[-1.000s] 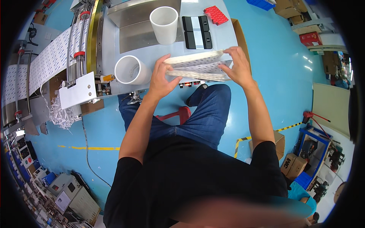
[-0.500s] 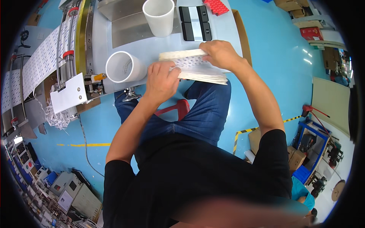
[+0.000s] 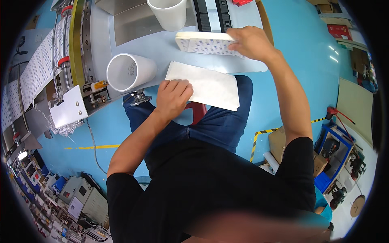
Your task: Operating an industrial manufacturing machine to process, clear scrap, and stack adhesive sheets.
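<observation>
My left hand [image 3: 173, 97] grips the left end of a stack of plain white sheets [image 3: 212, 86], its fingers curled over the edge. That stack slants from the table's front edge out over my right thigh. Farther off, my right hand [image 3: 254, 43] pinches the right end of a second stack of sheets [image 3: 206, 45], tipped up so its blue-printed side faces me. The two stacks are apart. To the left of my left hand is a white hollow cylinder [image 3: 145, 72].
Another white cylinder [image 3: 172, 18] stands farther back, beside a black two-part object with a pale strip [image 3: 212, 20]. Something red [image 3: 242, 2] lies at the far right. On the left, a machine with a brass-coloured bar [image 3: 76, 44] carries a printed white web [image 3: 38, 77].
My right hand has lifted the printed stack away from the lower one and moved it farther off. The lower stack now lies uncovered, with my left hand still at its left end.
</observation>
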`<action>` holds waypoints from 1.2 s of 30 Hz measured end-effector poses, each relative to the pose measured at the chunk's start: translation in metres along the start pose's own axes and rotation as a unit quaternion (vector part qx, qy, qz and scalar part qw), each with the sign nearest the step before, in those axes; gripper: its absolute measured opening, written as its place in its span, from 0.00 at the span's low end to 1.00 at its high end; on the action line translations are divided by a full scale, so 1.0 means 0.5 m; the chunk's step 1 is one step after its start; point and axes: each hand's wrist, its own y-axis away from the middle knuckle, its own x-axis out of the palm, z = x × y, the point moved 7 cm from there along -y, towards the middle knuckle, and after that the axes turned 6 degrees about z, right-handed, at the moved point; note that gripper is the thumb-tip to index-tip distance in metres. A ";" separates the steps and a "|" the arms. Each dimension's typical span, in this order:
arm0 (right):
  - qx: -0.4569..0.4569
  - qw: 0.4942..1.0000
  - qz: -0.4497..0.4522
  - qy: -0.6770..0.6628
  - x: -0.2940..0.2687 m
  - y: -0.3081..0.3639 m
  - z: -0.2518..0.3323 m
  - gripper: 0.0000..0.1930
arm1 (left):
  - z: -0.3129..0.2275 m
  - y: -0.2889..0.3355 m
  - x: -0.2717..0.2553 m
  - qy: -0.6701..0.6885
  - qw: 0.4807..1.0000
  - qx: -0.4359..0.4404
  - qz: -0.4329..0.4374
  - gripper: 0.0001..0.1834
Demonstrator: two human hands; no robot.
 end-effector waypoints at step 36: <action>-0.017 0.906 0.101 -0.411 -0.036 0.037 -0.112 0.23 | 0.037 -0.025 0.019 0.105 0.992 -0.053 0.035 0.17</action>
